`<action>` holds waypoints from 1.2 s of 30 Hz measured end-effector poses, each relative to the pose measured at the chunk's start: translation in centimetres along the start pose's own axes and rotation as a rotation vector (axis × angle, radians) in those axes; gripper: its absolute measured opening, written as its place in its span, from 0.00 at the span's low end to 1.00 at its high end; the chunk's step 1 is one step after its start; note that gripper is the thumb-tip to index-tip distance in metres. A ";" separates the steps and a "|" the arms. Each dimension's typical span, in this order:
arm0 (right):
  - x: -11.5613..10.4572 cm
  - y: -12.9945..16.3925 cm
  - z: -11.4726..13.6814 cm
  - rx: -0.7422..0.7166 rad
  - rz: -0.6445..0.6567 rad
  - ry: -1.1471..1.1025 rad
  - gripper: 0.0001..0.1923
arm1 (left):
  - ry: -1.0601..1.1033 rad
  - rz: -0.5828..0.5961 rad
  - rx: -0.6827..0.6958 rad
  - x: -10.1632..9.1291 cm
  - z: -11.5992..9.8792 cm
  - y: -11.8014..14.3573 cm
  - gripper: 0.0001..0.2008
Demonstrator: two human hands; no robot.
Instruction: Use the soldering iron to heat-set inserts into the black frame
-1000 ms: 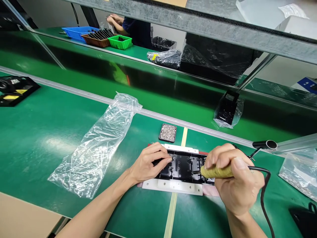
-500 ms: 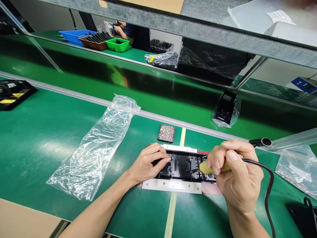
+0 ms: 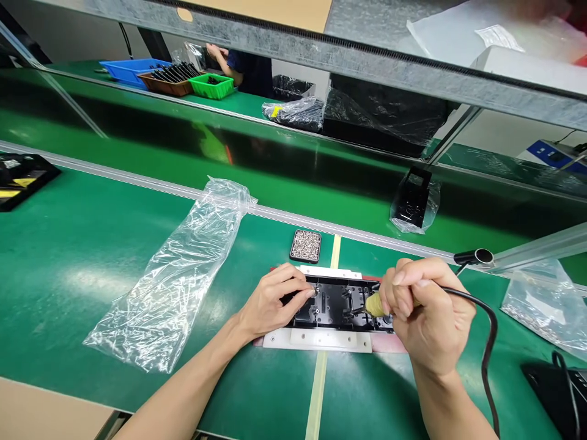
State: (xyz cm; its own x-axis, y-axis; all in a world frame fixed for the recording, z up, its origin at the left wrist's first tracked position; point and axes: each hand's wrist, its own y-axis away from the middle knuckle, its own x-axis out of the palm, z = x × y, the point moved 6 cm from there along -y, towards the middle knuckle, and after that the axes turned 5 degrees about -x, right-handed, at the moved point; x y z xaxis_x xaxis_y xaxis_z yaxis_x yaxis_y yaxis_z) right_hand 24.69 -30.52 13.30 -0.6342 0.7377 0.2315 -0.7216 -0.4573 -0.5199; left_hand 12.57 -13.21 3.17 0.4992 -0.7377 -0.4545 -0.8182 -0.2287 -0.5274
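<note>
Since the frame 1 second ago, the corded hand tool (image 3: pixel 373 305) has shifted slightly left over the black plastic housing (image 3: pixel 330 299), its handle angled a little farther away; the left hand (image 3: pixel 277 299) stays at the housing's left end. The right hand (image 3: pixel 433 311) is closed around the yellow-wrapped handle, with the tip (image 3: pixel 352 313) inside the housing, right of its middle; contact cannot be told. The left thumb and fingers are drawn narrow over the left end; whether they pinch a small part cannot be told. The housing lies between 2 white fixture blocks (image 3: pixel 316 340) on the green bench (image 3: pixel 257 391). Just beyond, small metal parts (image 3: pixel 306 244) fill a black tray (image 3: pixel 304 261).

Likely faults: a slip of the angled tip could mark the plastic or strike a post; drag from the black cord (image 3: pixel 490 342), looping right, could pull the tool off line; lighter left-hand pressure could let the housing shift. Were the tip hot, lingering contact could deform the plastic.
</note>
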 end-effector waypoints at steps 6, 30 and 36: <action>0.0 0.3 -0.4 0.029 -0.060 -0.002 0.12 | -0.017 0.021 -0.019 0.1 0.3 0.2 0.06; 0.7 0.0 -0.8 0.042 -0.063 -0.055 0.25 | -0.042 0.042 -0.018 0.2 0.6 0.4 0.06; 0.7 -0.1 -0.8 0.041 -0.074 -0.057 0.25 | -0.033 0.042 -0.014 0.2 0.5 0.5 0.06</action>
State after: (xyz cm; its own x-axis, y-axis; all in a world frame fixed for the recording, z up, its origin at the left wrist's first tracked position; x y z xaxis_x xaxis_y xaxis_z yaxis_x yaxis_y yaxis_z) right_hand 24.49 -29.56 12.85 -0.5928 0.7411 0.3152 -0.7769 -0.4232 -0.4662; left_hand 12.42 -13.12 2.44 0.4734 -0.7253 -0.4998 -0.8424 -0.2070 -0.4975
